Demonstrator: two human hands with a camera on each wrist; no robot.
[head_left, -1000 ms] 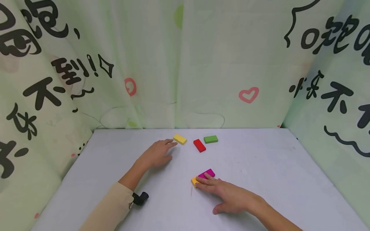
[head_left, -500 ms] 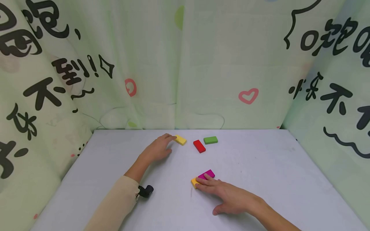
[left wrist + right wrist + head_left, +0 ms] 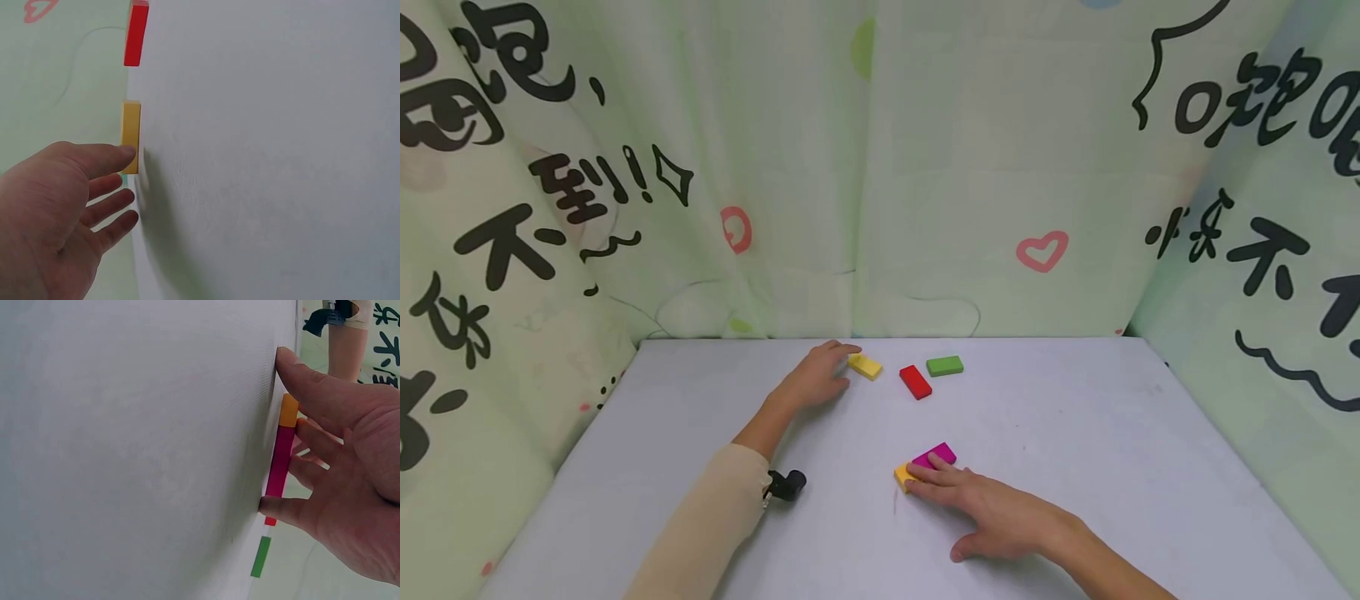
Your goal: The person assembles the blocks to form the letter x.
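Observation:
My left hand reaches to the left end of a yellow block near the table's far edge. Its index fingertip is at the block's far corner, and its fingers are loosely extended. In the left wrist view the thumb overlaps the yellow block; whether it touches cannot be told. My right hand lies with spread fingers resting on an orange block and a magenta block, which sit end to end. The right wrist view shows the magenta block beside the fingers, its thumb off to one side.
A red block and a green block lie right of the yellow one. The white table ends at a pale green printed curtain at the back and sides. A black camera sits on the left wrist.
My left hand has moved slightly farther back, so its index fingertip now reaches the yellow block's far corner. The right hand and the blocks have stayed in place.

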